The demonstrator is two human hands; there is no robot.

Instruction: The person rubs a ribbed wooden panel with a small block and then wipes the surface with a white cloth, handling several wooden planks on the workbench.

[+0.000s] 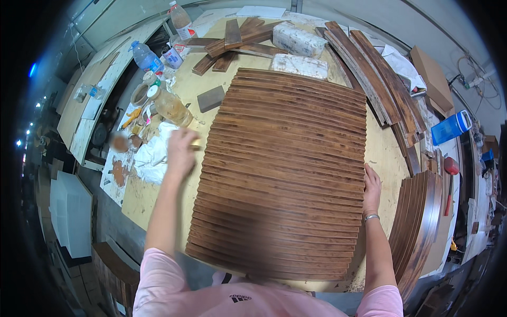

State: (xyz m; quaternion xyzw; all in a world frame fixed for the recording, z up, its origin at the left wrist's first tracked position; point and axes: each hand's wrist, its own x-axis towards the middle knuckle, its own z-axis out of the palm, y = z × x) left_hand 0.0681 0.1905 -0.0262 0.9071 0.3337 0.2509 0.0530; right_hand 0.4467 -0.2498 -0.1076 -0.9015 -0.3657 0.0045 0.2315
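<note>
Two bare hands work at the edges of a wide panel of dark brown wooden slats lying flat on the desk. Each slat runs left to right, and the rows stack away from the person, filling the middle of the desk. The right hand rests flat on the panel's right edge, fingers stretched out and released, touching the slat ends. The left hand sits at the panel's left edge, motion-blurred, fingers curled around a small yellowish object that is too smeared to name; it lies just beside the slat ends there. Both hands are equally close to the panel, one at each end of the slats' long axis.

Left of the left hand lie a crumpled white rag, a glass jar of amber liquid, and plastic water bottles. Loose curved staves pile at the far right, more staves stack near the right forearm, and white wrapped blocks sit beyond the panel.
</note>
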